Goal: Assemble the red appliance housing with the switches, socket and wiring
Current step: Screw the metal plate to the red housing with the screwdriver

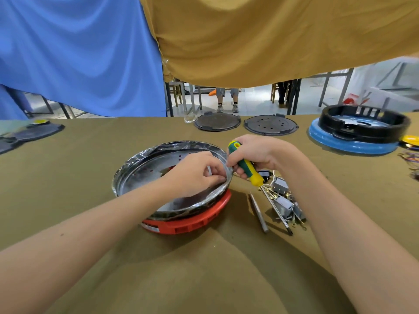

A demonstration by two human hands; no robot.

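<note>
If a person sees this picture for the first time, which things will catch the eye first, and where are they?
At the centre, the red appliance housing carries a shiny metal pan; the left hand reaches inside at its right rim. Beside it, the right hand grips a green-and-yellow screwdriver. Blue and mustard cloths hang behind the table.

Assembly workshop; cloth-covered bench (pixel 90 168) with black base plates (pixel 217 121) at 12 o'clock, blue-and-black housing (pixel 353 141) at 2. Metal-legged tables (pixel 326 87) behind.

Red housing (pixel 192 224), green-and-yellow screwdriver handle (pixel 246 167), olive table cloth (pixel 90 168), blue-rimmed black housing (pixel 356 146).
</note>
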